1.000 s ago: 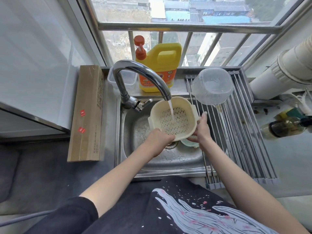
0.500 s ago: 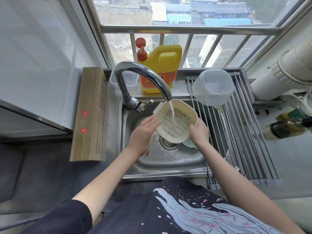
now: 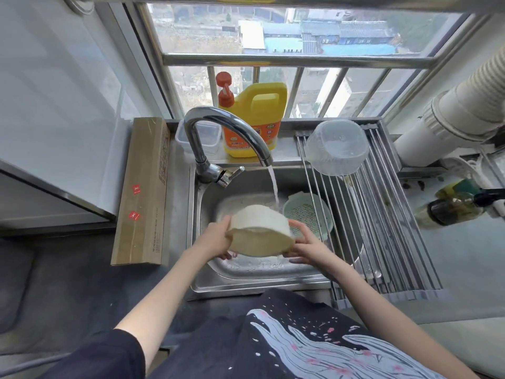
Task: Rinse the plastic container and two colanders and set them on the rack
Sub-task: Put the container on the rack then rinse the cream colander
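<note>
Window sill and steel sink (image 3: 207,280) are filling the view, tap (image 3: 226,124) running, stream (image 3: 274,187) falling just behind the cream colander (image 3: 259,232), not onto it as far as I can tell.

Both hands are gripping the cream colander over the basin, tipped so its rim is facing toward the person and down. Left hand (image 3: 216,239) is pinching the left edge, right hand (image 3: 303,242) is closing on the right edge, fingers curled under. Each grip is holding the colander and nothing else. Its long axis is running left-right between the two hands.

Green colander (image 3: 307,217) is lying in the basin at the right wall, mouth up, just behind the right hand and partly under the rack bars. Not rinsed yet, by the look of it.

Clear container (image 3: 337,147) is sitting upside down at the far end of the rack (image 3: 388,242), so that item looks done.

Key relation: the rack is lying to the right of the held colander, bare bars nearer the person than the container. The right hand is on that side, so it is the natural carrier, probably with the left letting go. Judging one of three items placed, the second mid-rinse or draining.

Risk: wet plastic slipping in a one-handed grip, or landing against the container.
</note>
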The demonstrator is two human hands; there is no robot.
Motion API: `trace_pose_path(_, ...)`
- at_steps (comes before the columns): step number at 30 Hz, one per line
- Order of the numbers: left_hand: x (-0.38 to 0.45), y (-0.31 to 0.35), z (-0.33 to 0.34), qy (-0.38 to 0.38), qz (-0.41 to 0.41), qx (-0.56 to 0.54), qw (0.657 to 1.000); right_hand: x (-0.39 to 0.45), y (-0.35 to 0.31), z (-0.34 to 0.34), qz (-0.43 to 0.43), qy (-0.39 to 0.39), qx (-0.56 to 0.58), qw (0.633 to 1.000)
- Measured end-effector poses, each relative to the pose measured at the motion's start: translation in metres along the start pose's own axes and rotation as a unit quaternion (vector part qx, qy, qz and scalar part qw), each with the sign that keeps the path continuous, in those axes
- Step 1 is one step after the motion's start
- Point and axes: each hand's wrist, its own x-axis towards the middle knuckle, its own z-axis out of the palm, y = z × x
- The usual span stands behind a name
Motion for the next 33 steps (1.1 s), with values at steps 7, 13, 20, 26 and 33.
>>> trace_pose_path(7,-0.034,-0.011,0.017,0.175,0.254,0.076,0.948,-0.015,-0.001,0.007,0.076,-0.035,0.174,0.981)
trace_pose_path(13,-0.039,0.002,0.019,0.22,0.293,0.095,0.926,-0.024,0.006,0.014,-0.006,0.0,0.194,0.981)
trace_pose_path(20,-0.048,0.012,0.027,0.007,-0.005,-0.489,0.872,-0.032,0.007,0.035,-0.038,0.112,0.215,0.969)
trace_pose_path(26,-0.051,0.039,0.029,0.054,0.043,-0.38,0.922,-0.034,0.005,0.013,-0.114,0.141,0.056,0.982)
trace_pose_path(33,-0.055,0.078,0.068,0.067,0.004,-0.357,0.932,-0.054,0.02,-0.052,-0.108,0.137,-0.058,0.983)
